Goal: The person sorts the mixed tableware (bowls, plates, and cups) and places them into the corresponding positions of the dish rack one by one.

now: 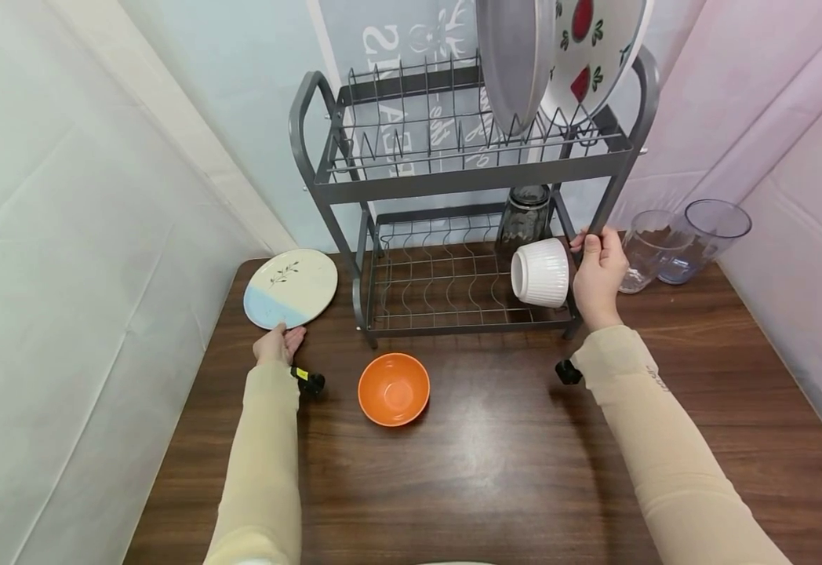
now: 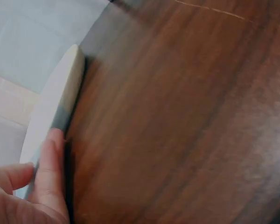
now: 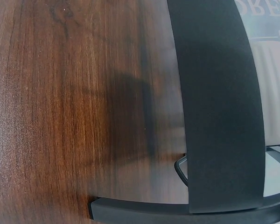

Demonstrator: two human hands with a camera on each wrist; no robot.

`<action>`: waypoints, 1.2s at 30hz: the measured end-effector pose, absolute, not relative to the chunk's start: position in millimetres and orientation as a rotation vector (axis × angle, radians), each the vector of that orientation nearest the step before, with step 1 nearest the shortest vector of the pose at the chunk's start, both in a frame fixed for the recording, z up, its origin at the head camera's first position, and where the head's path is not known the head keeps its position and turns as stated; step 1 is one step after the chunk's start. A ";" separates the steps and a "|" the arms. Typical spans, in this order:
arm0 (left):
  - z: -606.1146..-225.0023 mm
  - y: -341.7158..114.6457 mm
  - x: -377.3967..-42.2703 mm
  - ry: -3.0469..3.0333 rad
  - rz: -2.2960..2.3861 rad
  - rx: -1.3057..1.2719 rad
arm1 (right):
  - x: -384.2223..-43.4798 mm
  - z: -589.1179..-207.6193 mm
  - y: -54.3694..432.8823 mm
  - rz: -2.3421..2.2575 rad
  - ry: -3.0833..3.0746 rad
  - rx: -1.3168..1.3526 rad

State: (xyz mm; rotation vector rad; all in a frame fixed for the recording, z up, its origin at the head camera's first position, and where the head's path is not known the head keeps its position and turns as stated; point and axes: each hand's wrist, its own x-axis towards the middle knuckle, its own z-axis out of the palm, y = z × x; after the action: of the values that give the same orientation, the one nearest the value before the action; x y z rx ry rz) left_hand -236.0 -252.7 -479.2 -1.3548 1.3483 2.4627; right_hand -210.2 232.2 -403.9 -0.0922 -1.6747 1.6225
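Observation:
In the head view, a cream plate point(image 1: 305, 278) with a light blue section and a leaf sprig lies at the table's left back. My left hand point(image 1: 278, 345) pinches its near edge. The left wrist view shows the thumb on the plate's point(image 2: 49, 100) face and the fingers point(image 2: 50, 163) along its rim. On the right, my right hand point(image 1: 600, 275) grips the side post of a dark two-tier dish rack point(image 1: 453, 176). Just left of that hand, a white ribbed cup point(image 1: 541, 273) leans on its side on the lower tier. The right wrist view has only rack frame point(image 3: 224, 107) and table, no fingers.
An orange bowl point(image 1: 394, 390) stands before the rack. Large plates point(image 1: 517, 71) stand upright on the upper tier, and a dark glass point(image 1: 524, 220) sits at the lower tier's back right. Two clear tumblers point(image 1: 707, 235) stand right of the rack. Walls enclose the table's sides and back.

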 end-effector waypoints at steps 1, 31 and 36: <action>-479.4 -251.9 -235.5 1.370 2.453 -1.366 | -209.9 -403.7 232.2 1.624 -1.678 -0.094; -488.2 -252.7 -224.3 1.567 2.433 -1.137 | -211.6 -404.6 234.3 1.645 -1.663 -0.107; -493.7 -261.8 -225.9 1.388 2.550 -1.045 | -211.0 -405.4 233.3 1.651 -1.657 -0.119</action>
State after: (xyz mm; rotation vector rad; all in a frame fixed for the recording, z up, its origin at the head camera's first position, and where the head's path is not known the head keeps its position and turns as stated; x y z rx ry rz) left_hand -225.9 -261.8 -493.7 -1.0451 1.3880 2.5502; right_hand -211.0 233.3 -405.4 -0.1192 -1.6568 1.6513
